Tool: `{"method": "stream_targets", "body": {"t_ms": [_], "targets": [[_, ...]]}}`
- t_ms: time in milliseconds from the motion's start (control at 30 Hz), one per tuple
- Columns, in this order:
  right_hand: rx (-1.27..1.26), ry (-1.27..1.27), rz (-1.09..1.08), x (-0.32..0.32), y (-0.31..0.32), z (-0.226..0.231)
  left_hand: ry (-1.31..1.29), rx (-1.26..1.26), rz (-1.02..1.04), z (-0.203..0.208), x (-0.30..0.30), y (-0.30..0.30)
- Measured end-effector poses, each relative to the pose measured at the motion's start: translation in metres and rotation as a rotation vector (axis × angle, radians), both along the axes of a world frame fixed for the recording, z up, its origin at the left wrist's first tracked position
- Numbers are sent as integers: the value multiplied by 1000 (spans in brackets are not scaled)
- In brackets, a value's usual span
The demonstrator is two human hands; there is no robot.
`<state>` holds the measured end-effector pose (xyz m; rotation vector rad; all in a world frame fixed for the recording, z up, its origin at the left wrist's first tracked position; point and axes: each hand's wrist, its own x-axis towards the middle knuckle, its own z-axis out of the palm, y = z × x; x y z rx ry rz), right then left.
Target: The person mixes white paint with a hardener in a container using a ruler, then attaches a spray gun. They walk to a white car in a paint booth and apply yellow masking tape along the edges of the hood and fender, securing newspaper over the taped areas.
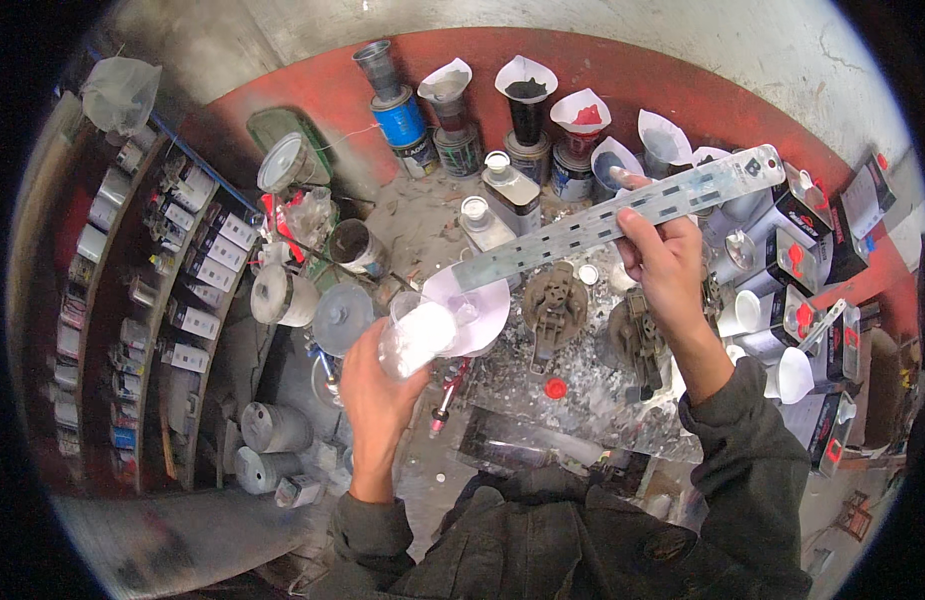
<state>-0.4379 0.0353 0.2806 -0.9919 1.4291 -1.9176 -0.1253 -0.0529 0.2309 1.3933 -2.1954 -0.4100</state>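
Observation:
My left hand (pixel 375 385) is wrapped round a clear plastic cup (pixel 418 340) with white liquid in it, tilted toward the right. Fingers and thumb of my right hand (pixel 660 250) grip a long flat paint mixing stick (pixel 582 222) with rows of dark slots. The stick slants down to the left, its low end over a white paper paint strainer (pixel 494 312) beside the cup. I cannot tell whether the stick touches the strainer. Part of the strainer is hidden behind the cup.
Paint cans, among them a blue one (pixel 397 118), stand along the back with paper strainers on several. White-capped containers (pixel 510 190) are behind the stick. Brown metal bases (pixel 554 308) and a red cap (pixel 555 388) lie on the splattered bench. Shelves (pixel 204 330) fill the left side.

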Motion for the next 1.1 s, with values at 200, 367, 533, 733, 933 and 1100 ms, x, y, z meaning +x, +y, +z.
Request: {"method": "stream_targets", "body": {"t_ms": [200, 367, 533, 733, 933, 1100], "targets": [[4, -6, 2, -1, -2, -5, -62, -55, 18, 3, 0, 3], [4, -28, 13, 1, -1, -8, -122, -50, 38, 8, 2, 3], [19, 0, 9, 0, -1, -10, -147, -93, 34, 9, 2, 1], [5, -10, 15, 1, -1, -12, -188, -116, 25, 17, 1, 2], [-3, 12, 11, -1, 1, -13, -220, -168, 21, 16, 2, -2], [0, -7, 17, -1, 0, -16, -243, -175, 11, 20, 0, -2]]}}
